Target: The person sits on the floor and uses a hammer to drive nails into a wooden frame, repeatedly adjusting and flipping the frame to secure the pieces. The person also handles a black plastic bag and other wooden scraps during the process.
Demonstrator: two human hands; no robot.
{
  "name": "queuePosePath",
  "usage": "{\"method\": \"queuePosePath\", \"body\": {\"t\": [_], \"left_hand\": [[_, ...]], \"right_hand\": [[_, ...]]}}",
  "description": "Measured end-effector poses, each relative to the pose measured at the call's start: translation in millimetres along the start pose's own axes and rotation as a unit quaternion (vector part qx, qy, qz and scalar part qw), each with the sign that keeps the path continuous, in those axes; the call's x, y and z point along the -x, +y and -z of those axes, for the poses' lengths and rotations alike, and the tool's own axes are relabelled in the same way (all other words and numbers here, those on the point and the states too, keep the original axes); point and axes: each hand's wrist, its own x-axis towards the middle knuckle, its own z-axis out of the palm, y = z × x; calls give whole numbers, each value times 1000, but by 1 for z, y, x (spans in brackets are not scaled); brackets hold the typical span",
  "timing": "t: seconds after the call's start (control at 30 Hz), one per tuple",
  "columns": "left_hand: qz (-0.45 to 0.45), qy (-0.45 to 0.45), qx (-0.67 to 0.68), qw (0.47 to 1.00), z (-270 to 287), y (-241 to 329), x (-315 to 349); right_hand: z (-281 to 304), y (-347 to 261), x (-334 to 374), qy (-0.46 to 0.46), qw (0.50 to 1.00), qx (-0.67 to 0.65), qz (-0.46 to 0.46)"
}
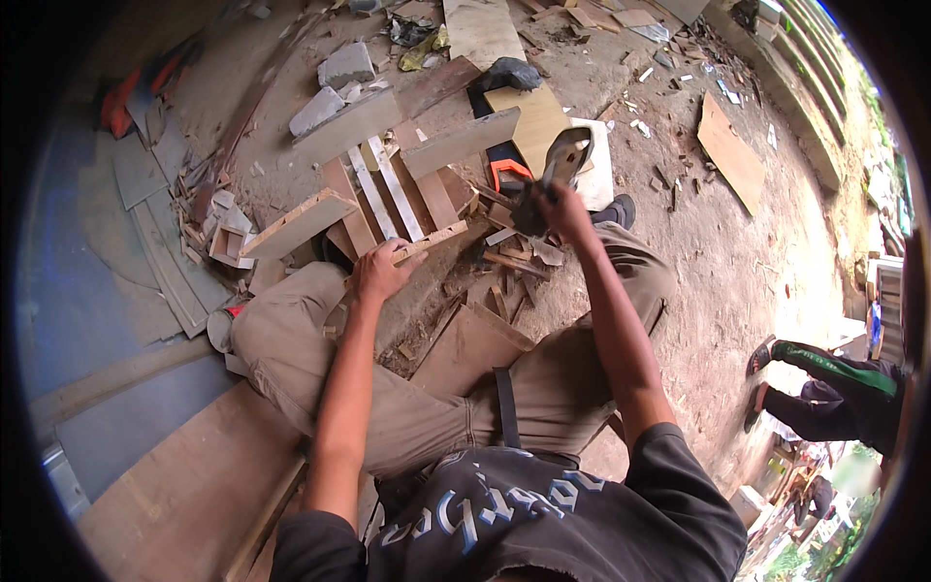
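Observation:
My left hand (pixel 380 272) grips the near end of a narrow wooden strip (pixel 433 241), part of a frame of boards in front of me. The frame has pale slats (pixel 390 188) along its middle and upright boards on both sides, including a left board (pixel 301 223) and a right board (pixel 462 142). My right hand (pixel 562 210) is closed around a dark tool (pixel 533 208) with a pale, rounded upper part, held to the right of the frame. Blur hides its exact kind. An orange-handled tool (pixel 508 175) lies just left of that hand.
Wood offcuts (pixel 514 260) lie between my legs and around the frame. Concrete chunks (pixel 346 65) sit beyond it. A loose board (pixel 730 155) lies on the ground at right. Blue-grey sheets (pixel 145 388) spread at left. Another person's legs (pixel 824 383) show at far right.

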Motion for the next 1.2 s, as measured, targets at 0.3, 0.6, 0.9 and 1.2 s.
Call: {"method": "queuePosePath", "body": {"t": [0.3,0.6,0.9,1.2], "left_hand": [[-149,126,149,969,-23,19,-22],[-291,45,168,941,-84,119,-52],[-13,-236,37,971,-240,111,-88],[189,-290,-91,934,-308,83,-128]], "right_hand": [[-44,-6,61,-292,941,170,11],[-53,83,62,-263,961,48,-73],[-71,175,62,-198,960,42,-191],[-88,196,39,-95,917,-85,-378]]}}
